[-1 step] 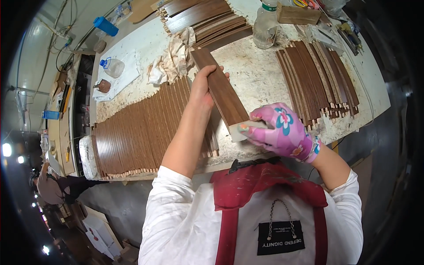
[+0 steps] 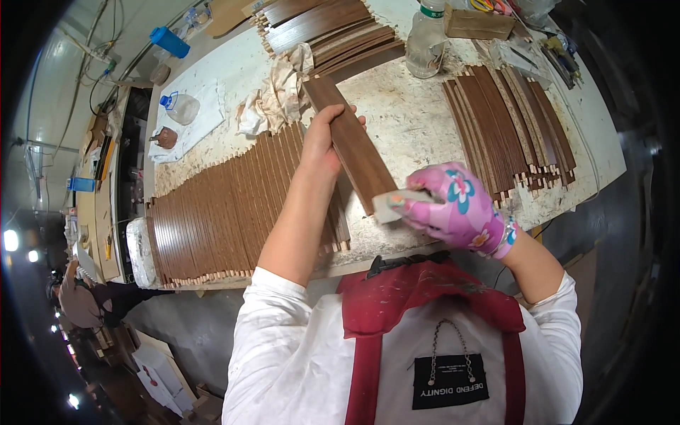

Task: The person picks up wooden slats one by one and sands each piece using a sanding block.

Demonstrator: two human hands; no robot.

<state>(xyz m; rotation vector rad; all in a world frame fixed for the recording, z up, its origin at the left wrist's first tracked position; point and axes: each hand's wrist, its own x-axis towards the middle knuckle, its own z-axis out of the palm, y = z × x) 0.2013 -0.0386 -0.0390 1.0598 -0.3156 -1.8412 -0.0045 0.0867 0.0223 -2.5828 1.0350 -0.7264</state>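
Note:
My left hand [image 2: 329,138] is bare and wraps round the middle of a dark brown wooden board [image 2: 354,145], thumb on its upper face. The board slants above the table, its near end toward my right hand. On my right hand [image 2: 453,207] is a pink glove with flower prints; some fingertips show bare. Its fingers pinch an off-white pad [image 2: 386,207], pressed to the near end of the board. The pad hides that end's right corner. Below my left forearm, a long row of similar boards [image 2: 219,205] stands packed on edge.
More boards [image 2: 503,127] lie at the right and a further stack [image 2: 322,32] at the back. A crumpled beige cloth [image 2: 280,92], a large clear bottle [image 2: 426,42] and a small bottle with a blue cap [image 2: 180,108] stand on the worn white table [image 2: 397,106]. Another person [image 2: 85,297] is far left.
The off-white pad in my right hand has shifted slightly away from me, up over the board's near end. The board has tipped a little to the left in my left hand.

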